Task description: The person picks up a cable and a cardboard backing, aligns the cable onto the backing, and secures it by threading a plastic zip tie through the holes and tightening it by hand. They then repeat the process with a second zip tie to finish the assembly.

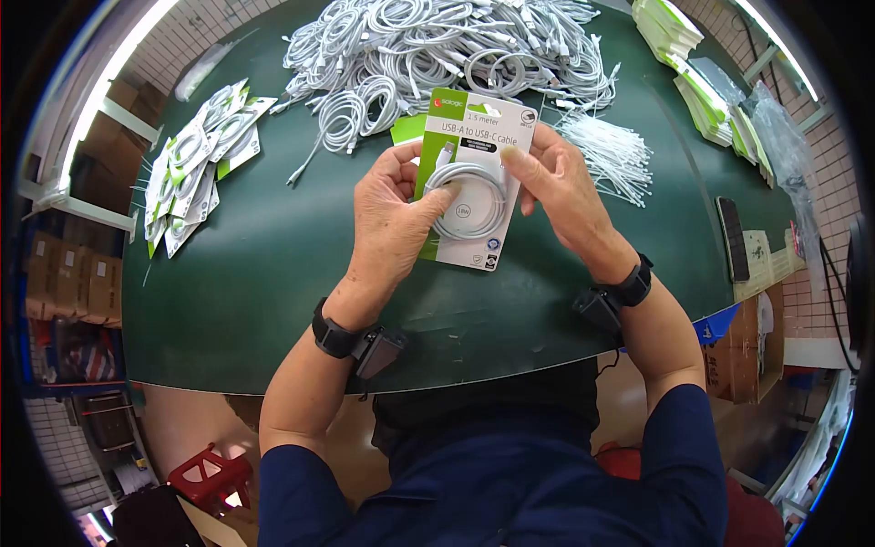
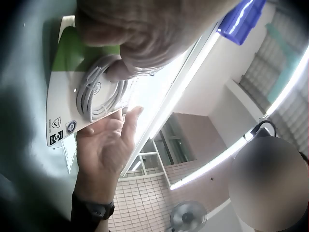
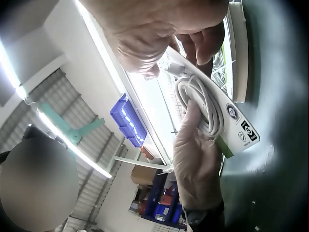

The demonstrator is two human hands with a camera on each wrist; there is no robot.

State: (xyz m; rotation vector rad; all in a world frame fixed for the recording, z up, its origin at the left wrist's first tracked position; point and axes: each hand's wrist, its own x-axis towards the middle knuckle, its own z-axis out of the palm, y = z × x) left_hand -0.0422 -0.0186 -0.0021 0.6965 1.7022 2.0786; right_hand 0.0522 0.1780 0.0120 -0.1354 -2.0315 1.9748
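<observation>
Upright before me is a green and white retail card, printed "USB-A to USB-C cable". A coiled white USB cable lies against its front, one connector pointing up. My left hand grips the card's left side, thumb pressed over the coil. At the card's right edge, my right hand pinches it, thumb on the front near the connector and fingers behind. In the left wrist view the coil sits flat on the card. Part of another green card shows behind the left hand.
A large heap of coiled white cables covers the far side of the green table. White cable ties lie right of it. Carded cables are piled at left; stacked blank cards and a dark bar lie at right.
</observation>
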